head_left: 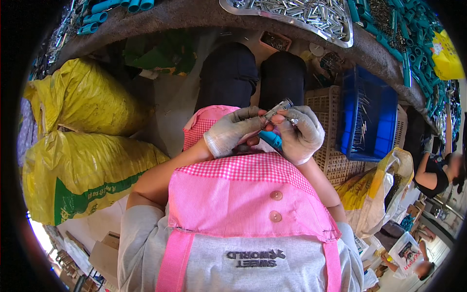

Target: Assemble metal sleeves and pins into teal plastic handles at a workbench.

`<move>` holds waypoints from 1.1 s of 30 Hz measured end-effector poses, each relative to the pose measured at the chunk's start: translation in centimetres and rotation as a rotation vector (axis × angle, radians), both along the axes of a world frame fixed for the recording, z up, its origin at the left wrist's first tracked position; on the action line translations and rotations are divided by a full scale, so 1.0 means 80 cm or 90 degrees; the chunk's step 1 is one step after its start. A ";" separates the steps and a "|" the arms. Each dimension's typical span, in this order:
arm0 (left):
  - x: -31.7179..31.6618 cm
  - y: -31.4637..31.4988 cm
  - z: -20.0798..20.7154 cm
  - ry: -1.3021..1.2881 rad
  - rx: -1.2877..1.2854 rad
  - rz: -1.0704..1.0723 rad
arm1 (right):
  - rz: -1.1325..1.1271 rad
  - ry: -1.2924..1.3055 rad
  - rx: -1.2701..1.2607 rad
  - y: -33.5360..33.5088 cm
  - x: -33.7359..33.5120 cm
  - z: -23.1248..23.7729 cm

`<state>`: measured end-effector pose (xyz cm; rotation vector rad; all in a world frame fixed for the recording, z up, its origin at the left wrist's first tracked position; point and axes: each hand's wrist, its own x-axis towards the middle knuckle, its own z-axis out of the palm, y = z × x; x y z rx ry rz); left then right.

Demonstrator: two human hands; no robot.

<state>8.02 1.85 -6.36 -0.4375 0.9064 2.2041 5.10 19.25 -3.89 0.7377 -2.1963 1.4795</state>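
Note:
Both my hands, in pale gloves with bare fingertips, meet above my lap. In my left hand a small grey metal cylinder is pinched, tilted up to the right. My right hand is closed beside it, fingertips touching or nearly touching the cylinder's lower side. A tiny silvery metal piece shows between the right thumb and fingers; its shape is too small to tell. Just below the hands, a teal tube lies partly hidden over the pink checked apron.
A metal tray of silvery pins stands on the bench ahead, teal tubes heaped to its right. Yellow sacks crowd my left. At right are a blue bin, a tan crate and an open sack. Other people sit farther right.

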 end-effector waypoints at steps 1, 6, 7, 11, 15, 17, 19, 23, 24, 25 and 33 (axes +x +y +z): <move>-0.001 -0.001 0.000 0.002 0.011 -0.011 | -0.001 0.000 0.001 -0.001 0.000 0.001; -0.003 -0.001 -0.002 -0.009 -0.007 -0.034 | -0.049 -0.073 -0.097 -0.010 -0.005 -0.022; -0.003 -0.002 -0.004 -0.018 -0.026 -0.043 | -0.048 -0.074 -0.096 -0.010 -0.006 -0.018; -0.003 -0.004 -0.014 0.002 0.043 0.003 | -0.026 -0.031 -0.164 -0.005 -0.001 -0.020; -0.003 -0.017 -0.005 -0.066 0.082 -0.006 | -0.026 -0.036 -0.269 0.004 -0.022 0.001; -0.001 -0.023 -0.004 -0.073 0.088 -0.018 | -0.012 -0.291 -0.199 0.025 -0.011 0.015; 0.002 -0.025 -0.001 -0.052 0.088 0.013 | -0.035 -0.211 0.091 0.046 -0.008 -0.005; -0.005 -0.032 -0.002 -0.058 0.117 0.014 | 0.009 -0.392 0.351 0.083 0.018 -0.031; -0.006 -0.035 0.001 -0.050 0.105 0.017 | 0.028 -0.399 0.426 0.090 0.027 -0.036; -0.006 -0.037 0.004 -0.053 0.117 0.036 | 0.047 -0.406 0.502 0.095 0.037 -0.040; -0.003 -0.048 0.000 -0.032 0.085 0.054 | 0.012 -0.384 0.324 0.130 0.049 -0.057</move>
